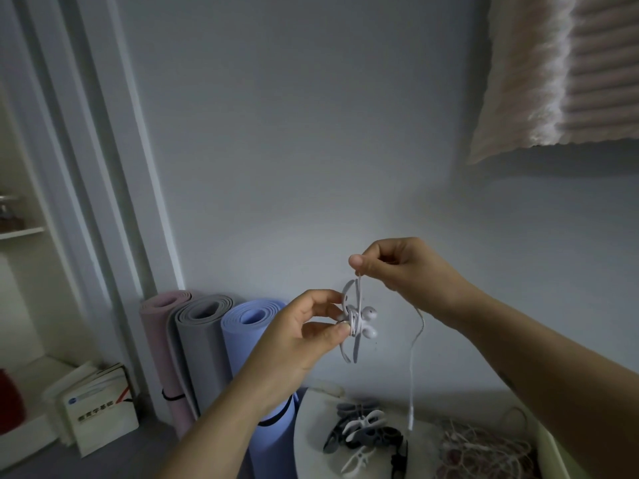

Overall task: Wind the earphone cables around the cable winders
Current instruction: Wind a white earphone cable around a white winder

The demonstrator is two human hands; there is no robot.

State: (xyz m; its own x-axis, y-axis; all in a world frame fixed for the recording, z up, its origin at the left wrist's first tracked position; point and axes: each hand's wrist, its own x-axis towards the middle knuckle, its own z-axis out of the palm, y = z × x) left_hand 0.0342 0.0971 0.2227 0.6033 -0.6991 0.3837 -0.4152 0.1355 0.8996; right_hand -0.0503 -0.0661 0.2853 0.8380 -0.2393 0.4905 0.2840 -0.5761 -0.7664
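Observation:
My left hand (306, 331) pinches a white cable winder (350, 321) at chest height, with turns of white earphone cable round its middle and two earbuds (369, 321) sticking out to the right. My right hand (404, 267), just above, pinches the earphone cable (413, 357) between thumb and fingers. From there the cable hangs down the right side, and its plug end (410, 421) dangles over the table.
A white table (311, 430) below holds a pile of grey, white and black cable winders (363, 433) and a tangle of more earphone cables (484, 451). Three rolled mats (207, 340) lean against the wall at left, beside a shelf with books (100, 413). A curtain (560, 70) hangs at upper right.

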